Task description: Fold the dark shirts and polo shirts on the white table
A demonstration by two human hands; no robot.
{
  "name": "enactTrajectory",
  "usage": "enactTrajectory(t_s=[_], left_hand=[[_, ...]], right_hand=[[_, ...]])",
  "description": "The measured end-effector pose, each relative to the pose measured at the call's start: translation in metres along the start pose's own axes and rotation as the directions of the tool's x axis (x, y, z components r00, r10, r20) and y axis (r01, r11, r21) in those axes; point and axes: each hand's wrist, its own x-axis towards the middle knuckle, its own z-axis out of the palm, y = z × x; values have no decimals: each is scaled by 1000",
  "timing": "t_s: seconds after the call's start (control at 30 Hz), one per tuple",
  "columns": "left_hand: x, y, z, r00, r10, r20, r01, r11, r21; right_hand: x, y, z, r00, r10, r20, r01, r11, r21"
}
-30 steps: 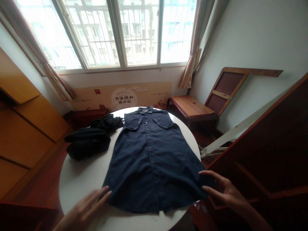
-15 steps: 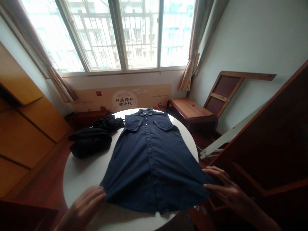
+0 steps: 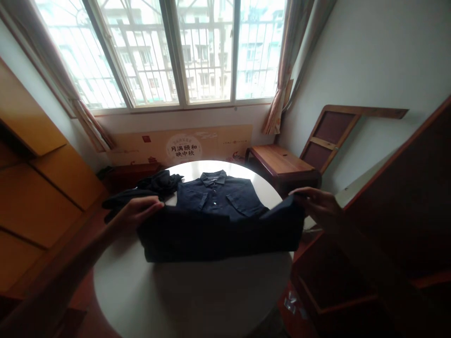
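Dark shirt (image 3: 220, 223) is spread on the white table (image 3: 197, 295), pinched by the left hand (image 3: 141, 209) and right hand (image 3: 320, 203); its lower part is raised, apparently half folded, not yet laid flat.

Below the window (image 3: 176, 56), a beige panel (image 3: 211, 141) bears a pale circle (image 3: 184, 146) with dark Chinese characters reading 月满颐和 above 映中秋; the small lettering (image 3: 237, 142) under the window's right part and the red seal (image 3: 146, 139) under its left are too small to read
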Motion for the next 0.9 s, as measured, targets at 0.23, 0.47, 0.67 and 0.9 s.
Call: enactTrajectory(t_s=[0.23, 0.47, 0.67, 0.9], left_hand=[[159, -85, 47, 982, -140, -127, 151, 985, 78], [214, -146, 93, 958, -287, -16, 287, 948, 134], [234, -159, 101, 971, -235, 45, 230, 969, 92], [239, -157, 83, 984, -116, -133, 121, 992, 26]], right_hand=[[130, 60, 74, 997, 53, 52, -53, 998, -16], [186, 121, 111, 972, 220, 84, -201, 960, -195], [209, 120, 120, 956, 194, 222, -144, 965, -221], [214, 108, 125, 977, -75, 200, 114, 974, -195]])
